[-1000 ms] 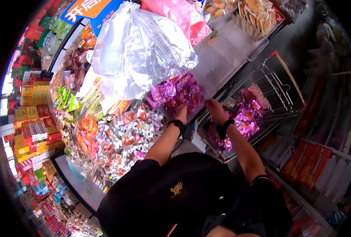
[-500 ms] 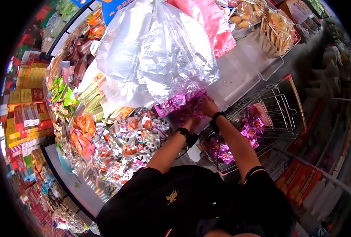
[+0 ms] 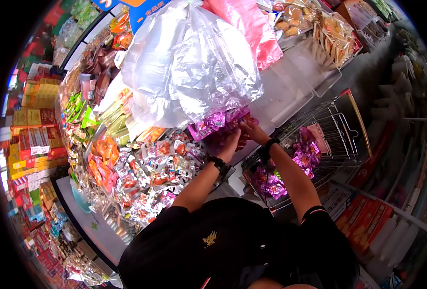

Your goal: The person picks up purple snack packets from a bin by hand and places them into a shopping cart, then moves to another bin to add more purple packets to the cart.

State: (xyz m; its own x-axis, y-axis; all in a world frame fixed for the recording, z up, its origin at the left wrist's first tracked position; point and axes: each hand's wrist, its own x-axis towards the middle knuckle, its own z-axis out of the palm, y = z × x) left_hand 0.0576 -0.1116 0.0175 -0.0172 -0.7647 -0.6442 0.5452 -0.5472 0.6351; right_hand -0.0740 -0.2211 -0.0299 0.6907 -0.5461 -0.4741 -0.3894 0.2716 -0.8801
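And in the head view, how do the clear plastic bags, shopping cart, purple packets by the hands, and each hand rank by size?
1. Clear plastic bags
2. Shopping cart
3. Purple packets by the hands
4. Left hand and right hand: too alike to rank

A snack display counter (image 3: 97, 236) is carrying loose goods in heaps. Silver-and-red packets (image 3: 163, 161) are covering its near part, and orange packets (image 3: 102, 155) are lying just beside them. Purple-wrapped packets (image 3: 217, 121) are resting near a translucent plastic bin (image 3: 283, 91), and translucent plastic bags (image 3: 189, 72) are draping over the counter's middle, next to pink plastic bags (image 3: 247, 30). Alongside, a wire shopping cart (image 3: 360, 124) is holding more purple-wrapped packets and a pink packet (image 3: 318, 137).
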